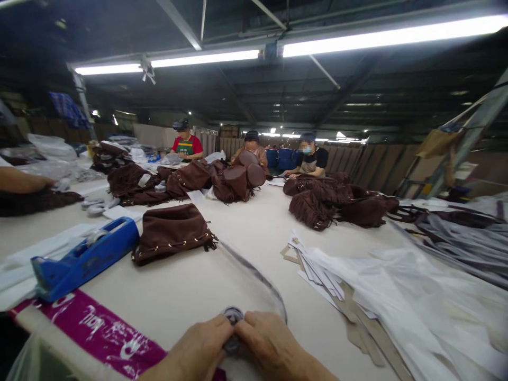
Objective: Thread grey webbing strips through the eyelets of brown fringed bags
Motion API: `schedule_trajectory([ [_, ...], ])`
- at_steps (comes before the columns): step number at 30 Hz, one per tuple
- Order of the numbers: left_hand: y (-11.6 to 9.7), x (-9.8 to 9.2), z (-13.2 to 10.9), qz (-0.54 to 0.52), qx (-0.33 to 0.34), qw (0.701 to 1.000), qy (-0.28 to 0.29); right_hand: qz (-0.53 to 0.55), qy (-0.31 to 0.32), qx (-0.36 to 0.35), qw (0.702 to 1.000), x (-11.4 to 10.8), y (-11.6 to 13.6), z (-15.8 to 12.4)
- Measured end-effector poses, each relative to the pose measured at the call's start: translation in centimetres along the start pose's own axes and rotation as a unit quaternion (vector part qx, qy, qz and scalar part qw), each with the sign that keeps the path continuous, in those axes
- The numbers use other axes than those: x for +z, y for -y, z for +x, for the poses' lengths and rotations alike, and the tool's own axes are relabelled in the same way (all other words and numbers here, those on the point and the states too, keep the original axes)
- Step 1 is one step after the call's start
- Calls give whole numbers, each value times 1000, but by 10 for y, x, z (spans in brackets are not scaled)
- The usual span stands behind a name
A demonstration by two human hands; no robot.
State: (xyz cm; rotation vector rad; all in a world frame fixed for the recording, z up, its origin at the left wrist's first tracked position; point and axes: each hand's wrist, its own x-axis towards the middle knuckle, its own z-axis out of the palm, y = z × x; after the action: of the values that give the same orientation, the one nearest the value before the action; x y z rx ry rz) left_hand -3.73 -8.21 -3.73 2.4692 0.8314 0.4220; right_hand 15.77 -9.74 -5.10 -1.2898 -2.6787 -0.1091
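Note:
At the near edge of the table my left hand [198, 346] and my right hand [268, 338] meet, fingers closed around a small coiled roll [233, 314]. It looks like a dark strap wound up in clear plastic. From beside my right hand, the loose length of the strap [264, 280] curves away across the white tabletop [238, 222] towards a brown drawstring bag [172, 233]. That bag lies on its side, with metal eyelets and a fringed cord end. My fingertips partly cover the roll.
On the left stand a blue tape dispenser [87, 256] and a purple printed strip [99, 333]. White sheets [416, 296] and card strips [357, 323] lie right. Brown bags [238, 180] are heaped farther back. Several people work around the table; one's arm [24, 180] reaches in at left.

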Motion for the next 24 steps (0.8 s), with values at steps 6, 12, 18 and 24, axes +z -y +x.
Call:
schedule_trajectory([
  [6, 2, 18, -9, 10, -2, 1000, -14, 44, 37, -26, 998, -13, -3, -10],
  [12, 17, -42, 4, -96, 132, 982, 99, -22, 64, -109, 992, -28, -22, 4],
  [18, -6, -7, 1, 53, -63, 996, 33, 7, 10, -38, 999, -6, -2, 0],
  [24, -12, 16, -12, 59, -48, 997, 10, 23, 29, -76, 996, -15, 3, -11],
])
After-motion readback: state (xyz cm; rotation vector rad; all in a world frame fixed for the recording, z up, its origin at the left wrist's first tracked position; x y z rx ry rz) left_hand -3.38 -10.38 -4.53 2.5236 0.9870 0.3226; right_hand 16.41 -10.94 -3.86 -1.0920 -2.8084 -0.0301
